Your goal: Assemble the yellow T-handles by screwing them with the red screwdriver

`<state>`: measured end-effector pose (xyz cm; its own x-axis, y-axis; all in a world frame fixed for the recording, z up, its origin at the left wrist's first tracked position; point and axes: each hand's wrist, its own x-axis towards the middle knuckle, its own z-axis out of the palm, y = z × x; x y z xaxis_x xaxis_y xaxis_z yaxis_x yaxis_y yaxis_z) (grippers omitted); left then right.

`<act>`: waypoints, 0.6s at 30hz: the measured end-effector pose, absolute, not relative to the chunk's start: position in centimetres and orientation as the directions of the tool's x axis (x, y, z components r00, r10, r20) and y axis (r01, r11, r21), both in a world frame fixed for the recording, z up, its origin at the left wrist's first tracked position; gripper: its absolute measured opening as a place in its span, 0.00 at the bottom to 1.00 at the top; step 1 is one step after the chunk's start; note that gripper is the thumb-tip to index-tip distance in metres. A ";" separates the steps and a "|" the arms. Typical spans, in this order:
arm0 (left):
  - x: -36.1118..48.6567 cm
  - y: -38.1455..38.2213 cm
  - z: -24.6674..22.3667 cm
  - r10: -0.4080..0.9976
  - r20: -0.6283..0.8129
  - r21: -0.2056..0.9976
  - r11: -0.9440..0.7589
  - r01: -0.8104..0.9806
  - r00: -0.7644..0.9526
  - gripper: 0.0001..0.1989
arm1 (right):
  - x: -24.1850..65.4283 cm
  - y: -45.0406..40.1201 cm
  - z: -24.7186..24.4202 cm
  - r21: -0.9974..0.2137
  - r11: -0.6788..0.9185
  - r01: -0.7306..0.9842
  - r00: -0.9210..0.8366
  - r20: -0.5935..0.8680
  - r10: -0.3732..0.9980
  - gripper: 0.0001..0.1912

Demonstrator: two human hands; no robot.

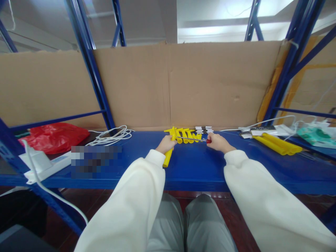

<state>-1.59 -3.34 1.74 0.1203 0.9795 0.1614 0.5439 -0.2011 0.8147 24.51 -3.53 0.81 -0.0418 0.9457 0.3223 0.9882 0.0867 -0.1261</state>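
My left hand [166, 144] is wrapped round a yellow tool-like piece [168, 158], whose tube handle slants down toward me. In my right hand [218, 142] is a screwdriver with a red handle [209, 141]; its thin shaft points left and reaches the yellow piece near my left fingers. Several more yellow pieces [186, 135] lie in a row just behind the shaft, between my hands. Behind my right hand is a group of black-and-white thin items [204, 129]. My fingers hide part of both held things.
The blue shelf [194, 168] has a cardboard panel [210, 84] behind it. At left are a red plastic bag [56, 137], coiled white cable [118, 136] and a white power strip [52, 168]. Yellow tubes [279, 144] and a green-and-white packet [317, 134] lie right. Blue posts flank the shelf.
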 end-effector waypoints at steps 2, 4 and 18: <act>-1.6 -3.3 1.8 0.980 0.162 0.813 -0.198 0.548 0.114 0.07 | 24.6 -3.5 0.8 -0.126 0.096 0.987 -0.049 0.336 0.941 0.08; -1.5 -3.3 1.7 0.981 0.158 0.812 -0.194 0.550 0.113 0.07 | 24.7 -3.4 0.8 -0.120 0.102 0.988 -0.051 0.368 0.928 0.08; -1.6 -3.3 1.7 0.981 0.176 0.811 -0.189 0.554 0.078 0.06 | 25.4 -2.8 0.5 -0.128 0.141 0.982 -0.083 0.379 0.922 0.09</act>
<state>-1.56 -3.33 1.67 0.0781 0.9813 0.1758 0.5542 -0.1893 0.8106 25.39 -2.84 0.48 -0.0827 0.9216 0.3793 0.9818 0.1406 -0.1276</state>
